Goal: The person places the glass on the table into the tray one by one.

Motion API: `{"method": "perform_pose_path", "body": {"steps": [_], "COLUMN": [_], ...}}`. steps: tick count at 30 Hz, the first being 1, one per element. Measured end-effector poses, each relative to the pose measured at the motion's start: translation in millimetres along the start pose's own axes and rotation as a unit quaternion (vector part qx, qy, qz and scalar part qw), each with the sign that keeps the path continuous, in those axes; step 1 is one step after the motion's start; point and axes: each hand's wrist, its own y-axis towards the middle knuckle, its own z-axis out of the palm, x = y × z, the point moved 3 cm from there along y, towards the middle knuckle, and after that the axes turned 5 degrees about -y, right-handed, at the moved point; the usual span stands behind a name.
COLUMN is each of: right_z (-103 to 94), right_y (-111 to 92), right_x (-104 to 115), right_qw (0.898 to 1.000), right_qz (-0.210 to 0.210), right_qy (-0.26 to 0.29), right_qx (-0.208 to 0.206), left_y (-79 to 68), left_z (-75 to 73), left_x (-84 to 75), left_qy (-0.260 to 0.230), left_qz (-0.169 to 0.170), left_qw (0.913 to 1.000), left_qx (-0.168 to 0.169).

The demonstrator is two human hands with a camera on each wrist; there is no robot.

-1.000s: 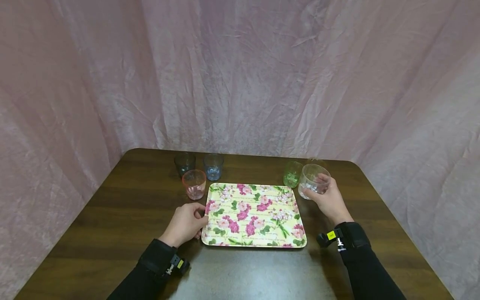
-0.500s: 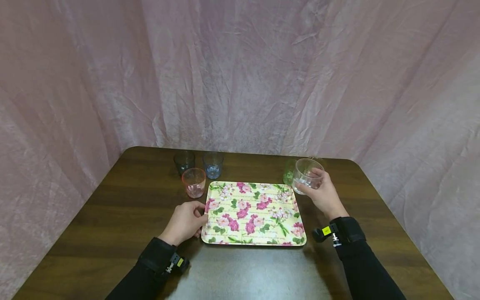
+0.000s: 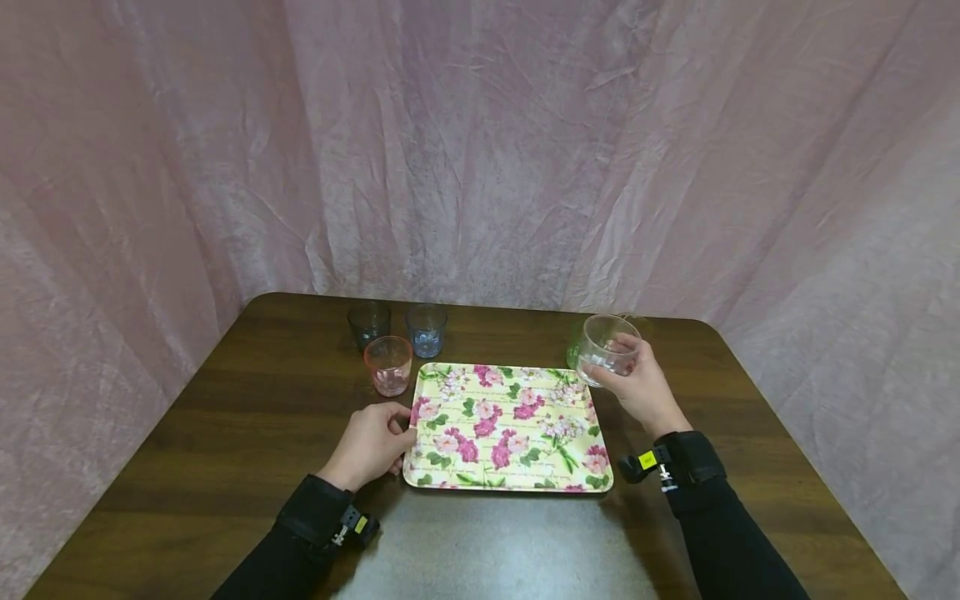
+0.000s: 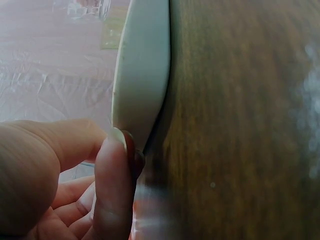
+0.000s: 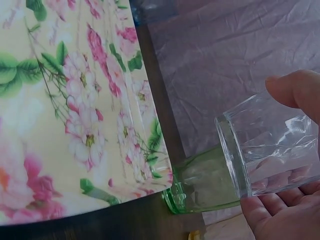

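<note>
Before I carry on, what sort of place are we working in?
Likely a curtained-off recording station rather than a lived-in room: pinkish drapes close in the back and sides of a wooden table, and the person has black wrist-worn devices on.

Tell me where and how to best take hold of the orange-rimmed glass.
Probably grip the orange-rimmed glass by its round side wall, thumb and fingers on opposite sides below the rim, coming from the left. It stands upright, with the flowered tray to its right and the dark glass and blue glass behind, so the left looks least crowded.
</note>
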Motion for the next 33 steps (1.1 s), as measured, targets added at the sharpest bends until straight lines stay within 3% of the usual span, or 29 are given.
{"method": "perform_pose_path", "body": {"steps": [33], "right_z": [25.3], "right_y": [5.0], "right_x": [21.7], "right_qw": [0.999], "right_qz": [-0.023], "right_qy": [0.017], "right_qx": [0.029], "left_y": [0.5], "left_z": [0.5], "left_x": [1.1], "left_qy": [-0.006], "left_qz": [-0.008], "left_qw": [0.9999], "left_qx": [0.0]}}
